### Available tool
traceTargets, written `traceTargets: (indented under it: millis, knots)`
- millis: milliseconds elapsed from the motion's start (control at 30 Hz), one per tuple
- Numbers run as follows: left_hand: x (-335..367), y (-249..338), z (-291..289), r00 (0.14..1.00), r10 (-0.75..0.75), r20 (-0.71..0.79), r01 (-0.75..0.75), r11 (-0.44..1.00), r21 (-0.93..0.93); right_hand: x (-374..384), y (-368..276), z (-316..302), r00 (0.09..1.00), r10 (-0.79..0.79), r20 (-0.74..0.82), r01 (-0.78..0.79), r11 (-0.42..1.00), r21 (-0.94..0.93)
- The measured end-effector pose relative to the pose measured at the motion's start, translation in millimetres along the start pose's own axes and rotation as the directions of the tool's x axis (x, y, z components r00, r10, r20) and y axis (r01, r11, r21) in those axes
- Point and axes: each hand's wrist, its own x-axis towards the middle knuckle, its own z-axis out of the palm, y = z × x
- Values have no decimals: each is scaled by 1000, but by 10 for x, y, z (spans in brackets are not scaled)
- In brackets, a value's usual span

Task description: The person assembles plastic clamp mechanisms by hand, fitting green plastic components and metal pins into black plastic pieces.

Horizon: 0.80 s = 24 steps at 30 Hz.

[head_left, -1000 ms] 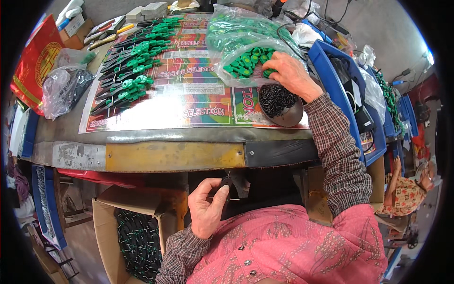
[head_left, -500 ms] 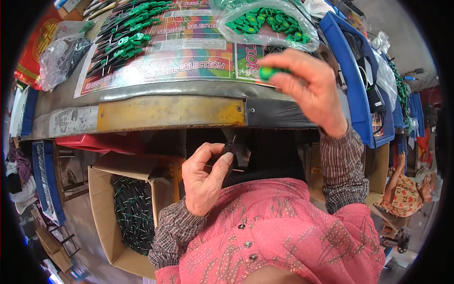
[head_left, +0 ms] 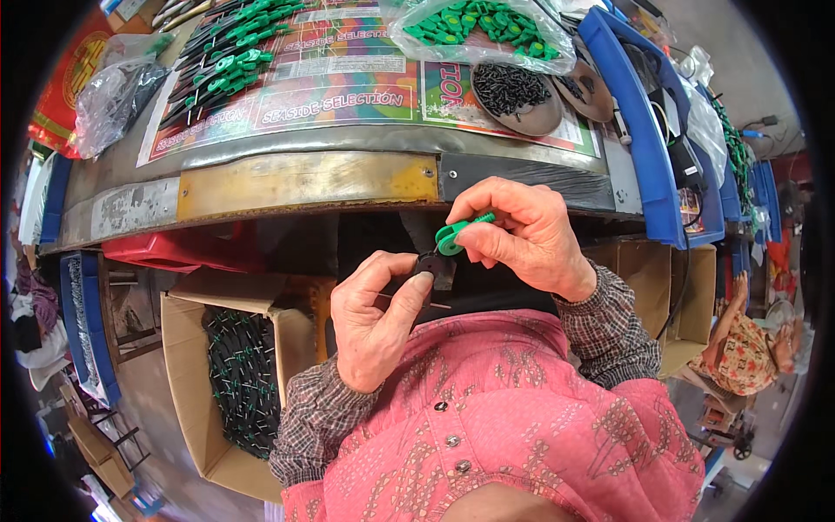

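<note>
Between its thumb and forefinger, my left hand (head_left: 374, 309) pinches a small black plastic part (head_left: 428, 268) with a thin metal rod sticking out. My right hand (head_left: 526, 239) grips a green plastic piece with a forked, rounded end (head_left: 450, 240). The green piece meets the upper edge of the black part; whether they are joined I cannot tell. Both hands are in front of the workbench edge, above my lap. On the bench, black parts with green pieces (head_left: 228, 74) lie in a row at the left. A clear bag (head_left: 557, 65) holds loose green pieces.
A round dish (head_left: 544, 122) with small black parts stands near the bench's front right. Beside it is a blue bin (head_left: 631, 157). A cardboard box (head_left: 183, 374) full of black and green parts sits below left. Another person (head_left: 739, 357) is far right.
My right hand has come down from above the bench with the green piece and brought it to the black part. My left hand stays nearly in place. The dish is now uncovered.
</note>
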Motion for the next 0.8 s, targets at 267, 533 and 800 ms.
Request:
traceTargets:
  millis: [267,533,800]
  knots:
    - [-19,77,13,999,-17,28,18,999,-42,21,74,-25,995,69,76,-81,983,162]
    - [-11,-35,7,992,115,47,-118,991,59,49,125,39,982,-84,169,75,996,56]
    - [-25,-90,21,978,187,90,-203,949,239,59,203,-13,936,-199,291,234,968,-89]
